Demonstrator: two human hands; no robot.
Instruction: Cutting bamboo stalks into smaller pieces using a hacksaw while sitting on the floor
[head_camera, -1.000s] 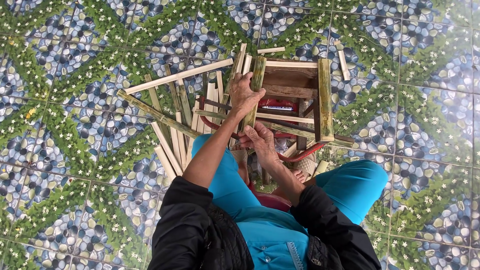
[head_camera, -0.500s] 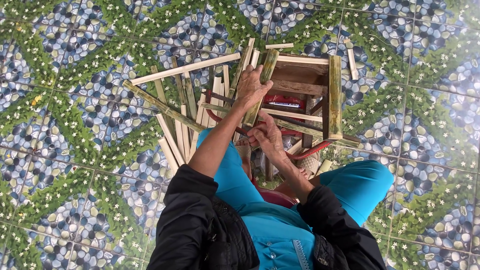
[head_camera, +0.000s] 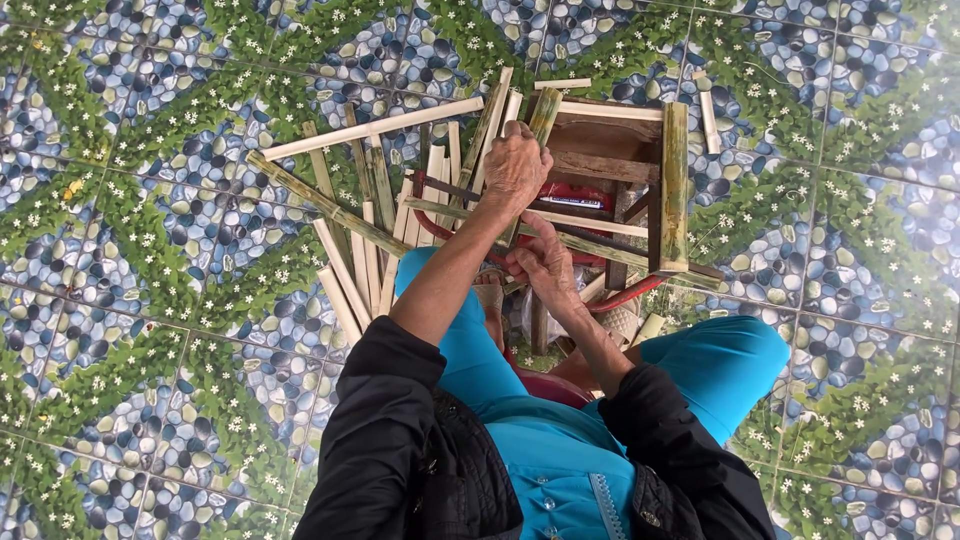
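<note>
**Two hands working one bamboo stake at a wooden frame**

Head view. Person sitting over a patterned tile floor (head_camera: 150, 300), wearing a black jacket and turquoise trousers. Left hand (head_camera: 516, 165) is clenching around the upper part of one green bamboo stake (head_camera: 543, 113), which is standing tilted against the near-left corner of a wooden frame (head_camera: 610, 165). Right hand (head_camera: 543, 262) is gripping the same stake lower down; its fingers are curled, the stake's lower end hidden behind them. One second thick green bamboo piece (head_camera: 675, 185) is lying along the frame's right side. One red curved bar (head_camera: 625, 298) is showing under the frame. A loose pile of split bamboo slats (head_camera: 365, 235) is lying on the floor just left of the frame, overlapping too much to count exactly. Two short slat offcuts (head_camera: 708, 115) are lying beyond the frame.
</note>
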